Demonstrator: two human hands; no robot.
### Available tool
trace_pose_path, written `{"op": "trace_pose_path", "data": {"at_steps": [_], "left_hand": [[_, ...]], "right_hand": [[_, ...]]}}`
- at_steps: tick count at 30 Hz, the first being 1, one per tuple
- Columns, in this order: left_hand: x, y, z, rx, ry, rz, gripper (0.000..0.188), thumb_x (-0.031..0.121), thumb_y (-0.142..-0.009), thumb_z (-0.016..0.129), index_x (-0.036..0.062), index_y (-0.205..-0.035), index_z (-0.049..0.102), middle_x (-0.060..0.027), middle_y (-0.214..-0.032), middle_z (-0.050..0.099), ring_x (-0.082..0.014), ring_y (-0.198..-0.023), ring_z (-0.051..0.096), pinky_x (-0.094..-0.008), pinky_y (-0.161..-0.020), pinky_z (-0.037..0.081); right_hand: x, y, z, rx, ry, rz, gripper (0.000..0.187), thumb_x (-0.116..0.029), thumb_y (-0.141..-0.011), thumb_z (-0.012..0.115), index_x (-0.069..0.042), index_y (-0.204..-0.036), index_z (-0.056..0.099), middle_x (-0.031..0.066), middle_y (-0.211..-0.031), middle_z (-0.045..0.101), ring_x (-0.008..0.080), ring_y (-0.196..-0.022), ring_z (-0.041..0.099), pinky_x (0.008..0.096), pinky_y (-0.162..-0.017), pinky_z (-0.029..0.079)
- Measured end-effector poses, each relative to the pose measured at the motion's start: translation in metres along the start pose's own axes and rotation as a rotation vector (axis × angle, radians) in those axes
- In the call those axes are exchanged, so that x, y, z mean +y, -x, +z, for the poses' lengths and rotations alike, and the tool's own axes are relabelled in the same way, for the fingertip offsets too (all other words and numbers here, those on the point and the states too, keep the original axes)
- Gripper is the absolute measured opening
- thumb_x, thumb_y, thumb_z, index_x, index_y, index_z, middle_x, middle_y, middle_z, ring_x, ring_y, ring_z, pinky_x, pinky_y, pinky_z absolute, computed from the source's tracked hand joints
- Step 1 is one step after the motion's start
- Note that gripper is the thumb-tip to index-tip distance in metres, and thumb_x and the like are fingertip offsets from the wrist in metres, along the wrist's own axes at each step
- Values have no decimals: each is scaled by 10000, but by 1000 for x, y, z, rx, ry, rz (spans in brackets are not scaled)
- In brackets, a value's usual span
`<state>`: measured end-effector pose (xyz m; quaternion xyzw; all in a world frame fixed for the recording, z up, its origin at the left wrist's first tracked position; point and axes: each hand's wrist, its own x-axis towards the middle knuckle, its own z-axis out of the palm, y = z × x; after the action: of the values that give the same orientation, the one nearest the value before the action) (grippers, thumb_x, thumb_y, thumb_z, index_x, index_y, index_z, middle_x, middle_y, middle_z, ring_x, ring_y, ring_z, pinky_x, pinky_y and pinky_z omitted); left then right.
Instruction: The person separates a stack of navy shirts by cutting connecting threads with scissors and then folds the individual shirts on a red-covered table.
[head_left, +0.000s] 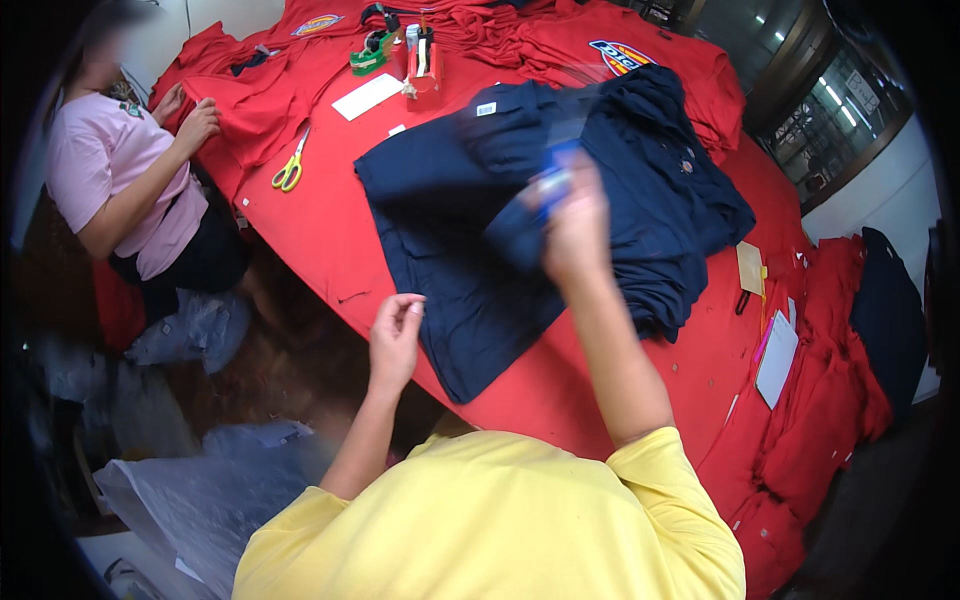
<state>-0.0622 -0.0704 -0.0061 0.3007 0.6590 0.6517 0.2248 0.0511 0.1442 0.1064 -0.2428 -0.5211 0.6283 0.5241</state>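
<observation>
A dark navy garment (470, 330) lies spread over the red-covered table in front of me, with more navy garments (650, 200) heaped at its right side. My right hand (578, 225) is over the navy cloth, closed around a blue-handled tool (556, 180) whose far end looks grey and flat. Motion smears both, so the tool's kind is unclear. My left hand (396, 335) is beside the garment's left edge, thumb and fingertips pressed together. Whatever is between those fingertips, if anything, is too small to make out.
Yellow-handled scissors (289, 172), white paper (367, 96), a green tape dispenser (371, 55) and a red holder (423, 78) lie farther back. At left, a person in pink (125, 180) handles red cloth (255, 120). A white pad (777, 358) lies at right; plastic bags (220, 490) sit lower left.
</observation>
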Motion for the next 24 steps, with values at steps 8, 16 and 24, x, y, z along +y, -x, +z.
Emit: {"op": "trace_pose_path", "data": {"at_steps": [8, 16, 24], "left_hand": [[-19, 9, -32, 28, -613, 170, 194, 212, -904, 604, 25, -860, 631, -114, -830, 608, -296, -822, 569, -404, -762, 446], [5, 14, -2, -272, -816, 215, 324, 303, -843, 689, 17, -715, 607, -109, -697, 575, -288, -685, 553, -405, -649, 421], [17, 31, 6, -465, 26, -470, 160, 148, -882, 660, 43, -928, 548, -36, -765, 617, -111, -711, 610, -267, -638, 485]], "right_hand": [[-30, 17, -326, 607, -825, -225, 141, 146, -849, 481, 22, -899, 439, 134, -818, 466, 241, -760, 481, 367, -697, 419], [-45, 153, -304, 775, -202, -238, 234, -27, -891, 588, 6, -1101, 491, 100, -892, 560, 207, -813, 563, 320, -696, 480], [-15, 176, -147, 222, 112, 158, 508, -71, -923, 567, -55, -1382, 351, 90, -930, 566, 186, -763, 638, 322, -662, 552]]}}
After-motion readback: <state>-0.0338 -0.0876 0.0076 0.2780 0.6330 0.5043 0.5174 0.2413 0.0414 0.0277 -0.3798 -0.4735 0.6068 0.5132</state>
